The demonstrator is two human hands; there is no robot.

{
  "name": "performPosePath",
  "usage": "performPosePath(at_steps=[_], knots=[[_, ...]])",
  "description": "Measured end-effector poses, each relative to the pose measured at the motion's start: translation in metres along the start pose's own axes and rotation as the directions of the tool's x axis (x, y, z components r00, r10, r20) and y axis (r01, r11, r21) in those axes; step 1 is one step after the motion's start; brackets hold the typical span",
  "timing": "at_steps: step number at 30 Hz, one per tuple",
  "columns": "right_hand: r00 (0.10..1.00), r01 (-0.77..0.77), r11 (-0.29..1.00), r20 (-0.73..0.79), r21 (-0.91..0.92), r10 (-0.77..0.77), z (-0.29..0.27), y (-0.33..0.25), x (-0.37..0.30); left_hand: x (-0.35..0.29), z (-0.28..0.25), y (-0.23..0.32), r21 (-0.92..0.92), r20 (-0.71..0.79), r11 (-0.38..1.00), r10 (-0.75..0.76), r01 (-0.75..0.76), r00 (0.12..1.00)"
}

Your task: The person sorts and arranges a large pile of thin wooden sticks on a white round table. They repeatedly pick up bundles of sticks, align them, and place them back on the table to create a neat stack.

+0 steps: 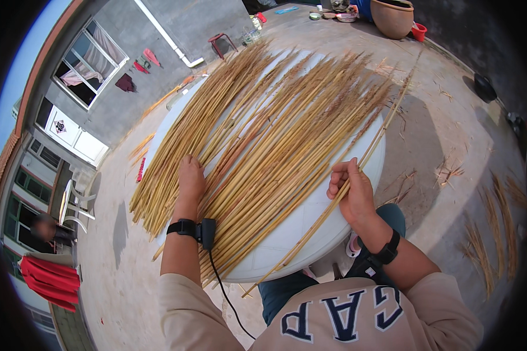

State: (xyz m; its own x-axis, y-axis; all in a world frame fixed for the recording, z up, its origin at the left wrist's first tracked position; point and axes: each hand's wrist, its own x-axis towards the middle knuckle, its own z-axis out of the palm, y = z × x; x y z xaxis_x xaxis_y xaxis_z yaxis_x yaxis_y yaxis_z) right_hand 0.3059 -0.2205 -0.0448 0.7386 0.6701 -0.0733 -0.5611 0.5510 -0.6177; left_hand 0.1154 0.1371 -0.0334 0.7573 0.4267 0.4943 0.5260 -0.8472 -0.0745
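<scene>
Head view. Clerk: Which item is listed first?
Checker: Held stalks (311, 229), dry, tan, slim; slanted over the right part of the white table (325, 234), pinched between thumb and fingers of the right hand (359, 196).
Clerk: And the left hand (191, 178)?
Checker: Placed at the right edge of the left bundle (178, 146), fingers bent; whether anything is gripped cannot be told.
Clerk: Which step is in hand?
Checker: Sorting, as judged: very few stalks are held apart from the broad spread (275, 161) laid across the tabletop.
Clerk: What is called for next?
Checker: Presumably a light pinch and a clear lift, so that feathery tops are not snagged.
Clerk: Outer items?
Checker: Ground stalks (505, 225), at right; red garment (50, 281), far left; clay pot (392, 20), beyond the table.
</scene>
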Motion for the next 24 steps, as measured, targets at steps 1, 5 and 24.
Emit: performPosePath(at_steps=[1, 5, 24], knots=[[1.000, 0.006, 1.000, 0.006, -0.002, -0.006, 0.000, 0.000, 0.000, 0.000, -0.004, -0.003, 0.028, -0.030, 1.000, -0.011, 0.012, 0.999], [1.000, 0.019, 1.000, 0.007, -0.011, -0.019, -0.001, -0.001, 0.000, 0.003, -0.029, 0.005, -0.099, -0.056, 0.966, -0.244, 0.238, 0.968], [0.995, 0.028, 1.000, 0.092, -0.011, -0.027, -0.008, 0.004, 0.003, -0.028, -0.106, 0.122, -0.773, 0.541, 0.334, -0.100, 0.540, 0.835]])
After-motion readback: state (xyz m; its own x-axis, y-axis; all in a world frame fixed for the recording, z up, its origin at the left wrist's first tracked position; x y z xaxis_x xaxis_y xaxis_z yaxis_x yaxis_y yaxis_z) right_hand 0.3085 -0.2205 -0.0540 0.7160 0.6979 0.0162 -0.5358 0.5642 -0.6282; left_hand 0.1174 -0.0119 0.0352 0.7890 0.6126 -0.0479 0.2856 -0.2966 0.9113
